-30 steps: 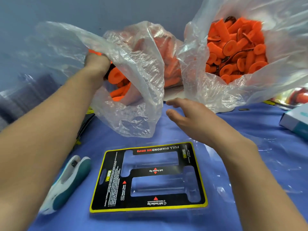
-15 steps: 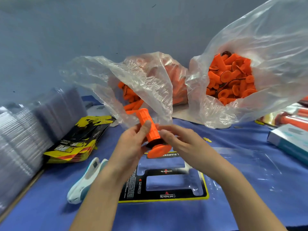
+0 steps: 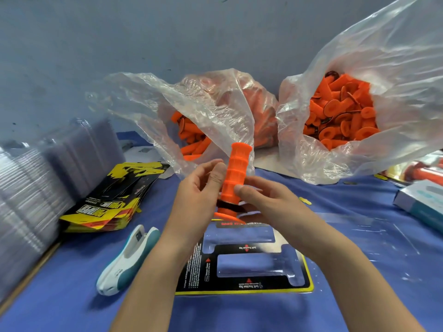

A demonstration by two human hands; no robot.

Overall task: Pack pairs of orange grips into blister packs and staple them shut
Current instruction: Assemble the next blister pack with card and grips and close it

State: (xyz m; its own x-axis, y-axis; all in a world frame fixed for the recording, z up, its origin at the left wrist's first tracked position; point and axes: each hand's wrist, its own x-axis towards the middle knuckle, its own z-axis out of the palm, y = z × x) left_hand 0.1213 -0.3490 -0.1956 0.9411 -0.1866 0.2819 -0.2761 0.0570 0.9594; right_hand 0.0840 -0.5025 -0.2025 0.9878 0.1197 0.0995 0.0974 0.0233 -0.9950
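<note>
One orange grip [image 3: 235,173] stands nearly upright above the blue table, flange end down. My left hand [image 3: 199,195] holds its left side with thumb and fingers, and my right hand [image 3: 268,202] pinches its lower right side. Below the hands an open blister pack [image 3: 249,262] with a black and yellow card lies flat, both cavities empty. A white and teal stapler [image 3: 128,257] lies to its left. Two clear bags of orange grips stand behind: the left bag [image 3: 203,116] and the right bag [image 3: 347,111].
A stack of clear blister shells [image 3: 36,188] fills the left side. Black and yellow cards [image 3: 112,197] lie piled beside it. A white and teal box [image 3: 422,202] sits at the right edge, with packed grips [image 3: 422,173] behind it.
My left hand drew a grip out of the left bag and my right hand joined it. The grip has since turned more upright between both hands.
</note>
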